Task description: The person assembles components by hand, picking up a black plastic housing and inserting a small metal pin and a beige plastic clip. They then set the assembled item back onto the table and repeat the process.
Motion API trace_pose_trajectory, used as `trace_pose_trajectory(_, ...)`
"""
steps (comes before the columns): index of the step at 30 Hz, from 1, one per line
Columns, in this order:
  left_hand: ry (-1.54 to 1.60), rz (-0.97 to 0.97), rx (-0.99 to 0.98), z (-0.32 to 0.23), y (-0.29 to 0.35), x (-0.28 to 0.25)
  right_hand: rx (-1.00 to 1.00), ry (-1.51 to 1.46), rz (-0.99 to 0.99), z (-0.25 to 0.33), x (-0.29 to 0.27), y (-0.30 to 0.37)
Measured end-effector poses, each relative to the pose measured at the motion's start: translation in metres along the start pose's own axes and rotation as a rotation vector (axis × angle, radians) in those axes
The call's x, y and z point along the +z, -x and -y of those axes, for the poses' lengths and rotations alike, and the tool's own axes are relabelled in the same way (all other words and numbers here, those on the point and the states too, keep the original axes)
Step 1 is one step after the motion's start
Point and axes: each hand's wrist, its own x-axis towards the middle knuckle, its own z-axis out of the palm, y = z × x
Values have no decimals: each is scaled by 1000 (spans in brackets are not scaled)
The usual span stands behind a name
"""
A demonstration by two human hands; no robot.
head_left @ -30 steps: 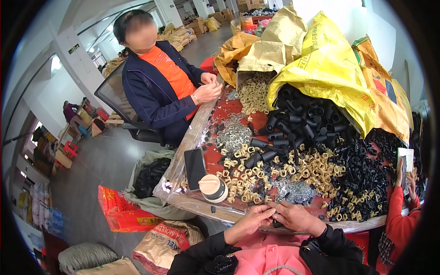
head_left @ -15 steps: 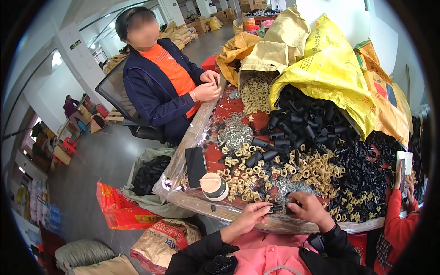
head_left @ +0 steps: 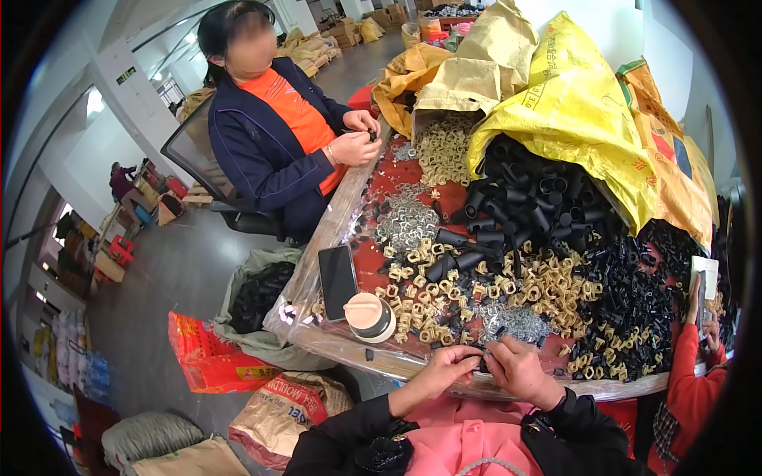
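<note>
At the table's near edge my two hands meet, fingers closed. My left hand (head_left: 449,370) pinches a small black plastic part (head_left: 479,356), mostly covered by fingers. My right hand (head_left: 520,370) has its thumb and fingertips on the same part from the right; whether it grips a second piece is hidden. Just beyond lie a heap of small clear or silvery pieces (head_left: 514,324) and many tan plastic clips (head_left: 556,292). Black tubes (head_left: 524,218) spill from a yellow sack (head_left: 575,99). Small black parts (head_left: 627,293) cover the table's right side.
Left of my hands stand a lidded cup (head_left: 370,316) and a dark phone (head_left: 338,282). A co-worker in an orange shirt (head_left: 290,111) sits at the far left, handling a small dark piece. Another person's red sleeve (head_left: 684,397) is at right. Sacks (head_left: 278,412) stand on the floor.
My right hand has moved slightly left and down, closing against my left hand around the black part. The view has shifted a little.
</note>
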Motion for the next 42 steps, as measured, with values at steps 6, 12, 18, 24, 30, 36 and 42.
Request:
trace_pose_trajectory(6,100,-47,-90,-4,4,4,52,-71,-52,2,2,1)
trace_pose_trajectory(12,141,-75,-105,-13,2,4,56,-72,-91,6,2,-10)
trace_pose_trajectory(18,129,-119,-47,-30,-1,1,181,-238,-133,3,6,-20)
trace_pose_trajectory(24,134,-148,-4,-30,0,-11,194,-557,83,-8,3,-20)
trace_pose_trajectory(30,181,-60,-85,-30,3,-15,-14,-821,484,-2,-15,-32)
trace_pose_trajectory(36,218,-30,-88,-19,1,-9,-45,-715,501,-11,-7,-21)
trace_pose_trajectory(42,244,-49,-117,-19,0,-8,3,-728,480,-14,-7,-21)
